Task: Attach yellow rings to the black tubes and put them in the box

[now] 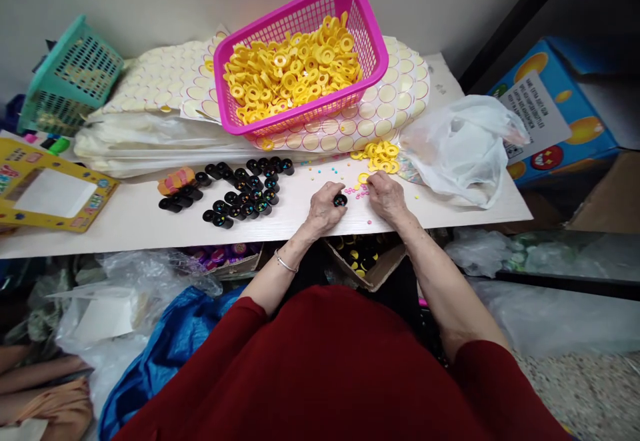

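Note:
My left hand (324,208) is closed around a small black cup (341,200), which stands upright with its opening facing up. Just to the right, my right hand (386,196) has its fingers bent and pressed together at the tabletop; what they pinch, if anything, is hidden. Small pink pieces (356,192) lie scattered between the two hands. A yellow ring (363,178) lies by the right fingertips, and a small pile of yellow rings (383,154) sits beyond that hand. To the left, several black cups (249,209) stand grouped, many with tiny coloured bits inside.
A pink basket (301,116) full of yellow rings rests on sheets of round stickers (400,108). A white plastic bag (463,141) and a blue box (560,121) are at right. A teal basket (75,74) and a yellow box (55,184) stand at left. Below the table edge sits an open carton (370,282).

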A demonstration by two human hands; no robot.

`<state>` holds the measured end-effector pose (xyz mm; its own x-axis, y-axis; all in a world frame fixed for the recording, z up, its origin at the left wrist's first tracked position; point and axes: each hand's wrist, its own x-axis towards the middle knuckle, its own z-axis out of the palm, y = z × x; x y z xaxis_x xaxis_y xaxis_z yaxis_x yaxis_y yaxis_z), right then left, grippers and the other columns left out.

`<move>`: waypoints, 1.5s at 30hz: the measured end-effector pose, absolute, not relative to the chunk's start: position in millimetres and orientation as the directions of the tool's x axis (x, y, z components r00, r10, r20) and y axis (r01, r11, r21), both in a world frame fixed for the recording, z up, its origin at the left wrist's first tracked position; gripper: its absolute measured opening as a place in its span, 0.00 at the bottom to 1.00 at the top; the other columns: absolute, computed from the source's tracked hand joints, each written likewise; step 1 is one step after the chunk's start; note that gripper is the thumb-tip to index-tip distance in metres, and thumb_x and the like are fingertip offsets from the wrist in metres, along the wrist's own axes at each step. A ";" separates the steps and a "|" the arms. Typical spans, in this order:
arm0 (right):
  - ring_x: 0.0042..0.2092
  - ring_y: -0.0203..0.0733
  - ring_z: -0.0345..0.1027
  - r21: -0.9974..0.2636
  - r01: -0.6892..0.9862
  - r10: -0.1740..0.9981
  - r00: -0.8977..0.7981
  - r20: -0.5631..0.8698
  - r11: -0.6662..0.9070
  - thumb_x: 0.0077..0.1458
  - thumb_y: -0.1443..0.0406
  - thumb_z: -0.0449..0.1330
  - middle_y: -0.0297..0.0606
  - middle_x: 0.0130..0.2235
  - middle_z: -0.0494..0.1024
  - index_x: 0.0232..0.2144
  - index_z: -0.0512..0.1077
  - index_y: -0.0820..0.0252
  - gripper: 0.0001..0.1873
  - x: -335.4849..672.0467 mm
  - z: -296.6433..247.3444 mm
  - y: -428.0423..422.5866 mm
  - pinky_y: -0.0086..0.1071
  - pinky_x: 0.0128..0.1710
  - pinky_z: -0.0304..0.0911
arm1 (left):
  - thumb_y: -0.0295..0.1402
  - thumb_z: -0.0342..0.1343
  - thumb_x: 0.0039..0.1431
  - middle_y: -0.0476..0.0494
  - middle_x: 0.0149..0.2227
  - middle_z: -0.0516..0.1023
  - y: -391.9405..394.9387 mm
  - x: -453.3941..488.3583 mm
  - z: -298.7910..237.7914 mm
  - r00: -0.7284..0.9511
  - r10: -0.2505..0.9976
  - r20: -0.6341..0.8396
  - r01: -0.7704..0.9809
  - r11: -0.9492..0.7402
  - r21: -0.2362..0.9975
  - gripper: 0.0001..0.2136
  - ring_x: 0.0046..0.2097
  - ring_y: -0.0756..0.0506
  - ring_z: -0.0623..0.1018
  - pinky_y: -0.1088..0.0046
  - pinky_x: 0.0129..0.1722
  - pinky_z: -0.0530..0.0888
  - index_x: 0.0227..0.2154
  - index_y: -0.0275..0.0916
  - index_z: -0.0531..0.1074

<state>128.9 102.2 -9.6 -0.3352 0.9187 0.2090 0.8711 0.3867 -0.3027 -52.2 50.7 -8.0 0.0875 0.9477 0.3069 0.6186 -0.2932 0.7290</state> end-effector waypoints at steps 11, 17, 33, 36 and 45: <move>0.37 0.44 0.63 -0.322 0.888 0.942 -0.286 0.173 0.328 0.57 0.69 0.47 0.44 0.38 0.72 0.34 0.73 0.59 0.14 147.8 -7.9 79.5 0.34 0.32 0.54 | 0.28 0.64 0.41 0.43 0.40 0.76 47.0 -51.8 -24.0 0.046 0.974 0.220 0.578 -0.206 0.790 0.20 0.43 0.44 0.75 0.65 0.45 0.72 0.41 0.37 0.72; 0.39 0.44 0.65 -0.457 0.836 0.952 -0.260 0.160 0.305 0.55 0.66 0.51 0.41 0.36 0.72 0.34 0.74 0.58 0.11 158.8 -7.0 76.2 0.35 0.37 0.59 | 0.28 0.66 0.38 0.44 0.40 0.76 50.5 -42.1 -21.0 0.084 0.977 0.195 0.608 -0.205 0.767 0.22 0.42 0.43 0.74 0.64 0.45 0.72 0.40 0.37 0.73; 0.36 0.45 0.69 -0.423 0.893 0.974 -0.209 -0.093 0.151 0.51 0.65 0.52 0.42 0.34 0.78 0.30 0.76 0.58 0.12 147.2 11.1 83.6 0.34 0.34 0.59 | 0.29 0.68 0.34 0.44 0.40 0.74 51.7 -42.4 -26.5 0.096 0.959 0.267 0.509 -0.278 0.815 0.18 0.42 0.44 0.74 0.67 0.45 0.72 0.33 0.37 0.73; 0.34 0.45 0.69 -0.486 0.870 0.986 -0.142 -0.091 0.080 0.47 0.65 0.54 0.41 0.30 0.79 0.28 0.77 0.58 0.11 146.4 8.7 91.7 0.35 0.35 0.60 | 0.30 0.68 0.36 0.44 0.39 0.74 51.7 -42.2 -26.7 0.100 0.956 0.275 0.531 -0.285 0.798 0.17 0.43 0.44 0.74 0.66 0.44 0.72 0.33 0.37 0.73; 0.36 0.45 0.69 -0.574 0.803 0.983 -0.183 0.016 0.159 0.50 0.64 0.51 0.42 0.32 0.77 0.30 0.76 0.61 0.14 154.5 2.4 90.4 0.36 0.38 0.62 | 0.31 0.68 0.37 0.44 0.38 0.74 51.5 -41.0 -25.5 0.107 0.955 0.275 0.540 -0.288 0.791 0.15 0.43 0.44 0.74 0.67 0.43 0.72 0.31 0.37 0.73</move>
